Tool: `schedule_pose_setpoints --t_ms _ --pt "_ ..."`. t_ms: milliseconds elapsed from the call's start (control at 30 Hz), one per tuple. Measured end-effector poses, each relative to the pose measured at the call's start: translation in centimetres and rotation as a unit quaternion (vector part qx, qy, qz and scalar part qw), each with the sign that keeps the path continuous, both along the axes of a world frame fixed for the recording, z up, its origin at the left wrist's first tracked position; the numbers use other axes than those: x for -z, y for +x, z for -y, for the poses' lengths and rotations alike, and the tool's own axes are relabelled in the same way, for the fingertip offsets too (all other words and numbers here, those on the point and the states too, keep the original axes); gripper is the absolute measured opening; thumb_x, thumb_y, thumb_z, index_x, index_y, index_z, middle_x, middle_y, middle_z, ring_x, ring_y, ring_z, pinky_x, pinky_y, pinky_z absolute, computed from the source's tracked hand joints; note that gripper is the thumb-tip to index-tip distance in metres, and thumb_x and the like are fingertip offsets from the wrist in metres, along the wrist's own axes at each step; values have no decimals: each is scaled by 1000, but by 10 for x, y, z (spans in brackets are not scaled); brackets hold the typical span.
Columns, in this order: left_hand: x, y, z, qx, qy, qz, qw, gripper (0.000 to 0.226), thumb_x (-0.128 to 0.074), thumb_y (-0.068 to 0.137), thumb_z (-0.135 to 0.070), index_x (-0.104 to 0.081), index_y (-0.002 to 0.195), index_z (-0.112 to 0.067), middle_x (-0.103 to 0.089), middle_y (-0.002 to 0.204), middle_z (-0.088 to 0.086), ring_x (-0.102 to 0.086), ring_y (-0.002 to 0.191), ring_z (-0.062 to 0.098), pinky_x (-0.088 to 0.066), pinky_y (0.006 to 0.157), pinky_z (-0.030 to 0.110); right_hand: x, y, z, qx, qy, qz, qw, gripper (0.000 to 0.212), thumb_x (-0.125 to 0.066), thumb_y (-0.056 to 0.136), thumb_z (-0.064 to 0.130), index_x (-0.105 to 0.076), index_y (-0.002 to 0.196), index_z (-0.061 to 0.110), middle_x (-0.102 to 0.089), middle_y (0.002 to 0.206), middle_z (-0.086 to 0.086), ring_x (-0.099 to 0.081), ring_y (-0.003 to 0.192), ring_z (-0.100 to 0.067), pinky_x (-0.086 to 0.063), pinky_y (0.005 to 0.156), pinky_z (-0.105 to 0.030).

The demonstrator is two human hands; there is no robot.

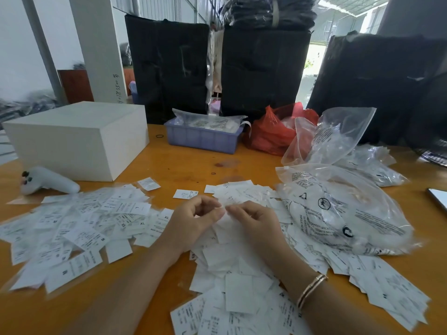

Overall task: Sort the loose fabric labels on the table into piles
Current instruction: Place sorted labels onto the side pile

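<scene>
White fabric labels with black size print cover the orange table (pixel 183 163). A spread heap of labels (pixel 79 226) lies at the left, and a larger heap (pixel 237 274) runs under and in front of my hands. My left hand (pixel 193 221) and my right hand (pixel 251 218) meet above the middle heap. Their fingertips pinch a small white label (pixel 223 207) between them. A single label (pixel 185 194) lies apart just beyond my left hand, and another label (pixel 148 183) lies further left.
A white box (pixel 77 139) stands at the back left with a white tagging gun (pixel 48 181) beside it. A lilac tray (pixel 203 136), a red bag (pixel 271 131) and clear plastic bags (pixel 338 201) sit behind and right. Black bundles (pixel 263 68) line the far edge.
</scene>
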State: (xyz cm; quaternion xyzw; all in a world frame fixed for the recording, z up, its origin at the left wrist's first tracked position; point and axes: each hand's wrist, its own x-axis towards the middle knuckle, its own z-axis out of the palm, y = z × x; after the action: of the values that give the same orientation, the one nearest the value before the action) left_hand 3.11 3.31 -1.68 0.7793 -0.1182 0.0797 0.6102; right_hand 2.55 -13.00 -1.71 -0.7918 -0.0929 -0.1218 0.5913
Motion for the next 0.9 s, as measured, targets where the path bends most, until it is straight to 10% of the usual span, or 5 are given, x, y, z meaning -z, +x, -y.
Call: schedule_pose_setpoints --t_ms 233,367,533,633,900 --pt "-2 3 -3 -22 -176 -67 982 4 -61 89 -17 -65 87 -16 -74 89 -6 -68 86 6 -51 70 16 -4 -3 2 -47 105 -44 992 21 -57 92 25 -76 83 30 -72 89 13 -60 76 5 -43 65 -7" --pt "-3 2 -4 -9 -229 -79 970 11 -69 80 -23 -61 82 -15 -74 83 -1 -69 86 14 -51 85 31 -4 4 7 -22 257 -59 964 40 -50 91 -3 -70 102 30 -72 86 6 -63 77 -7 -50 72 -21" --pt "-2 1 -1 -40 -141 -24 989 19 -65 87 -22 -71 76 -36 -70 71 -9 -66 74 3 -49 66 9 -5 11 16 -39 389 -84 917 43 -56 87 -7 -58 111 29 -72 81 -3 -67 71 -9 -53 63 -19" --pt "-2 1 1 -55 -66 3 996 20 -59 91 -22 -70 80 -34 -69 69 -16 -62 71 -7 -41 59 1 -6 11 16 -50 401 -92 910 28 -61 85 1 -69 68 23 -71 77 -1 -67 72 -13 -53 62 -21" --pt "4 1 3 -29 84 106 990 19 -58 92 -12 -72 101 -20 -66 92 -21 -57 86 -15 -42 71 1 -3 9 14 -35 301 -28 952 28 -64 86 11 -68 63 26 -59 65 10 -51 61 -4 -41 68 -23"
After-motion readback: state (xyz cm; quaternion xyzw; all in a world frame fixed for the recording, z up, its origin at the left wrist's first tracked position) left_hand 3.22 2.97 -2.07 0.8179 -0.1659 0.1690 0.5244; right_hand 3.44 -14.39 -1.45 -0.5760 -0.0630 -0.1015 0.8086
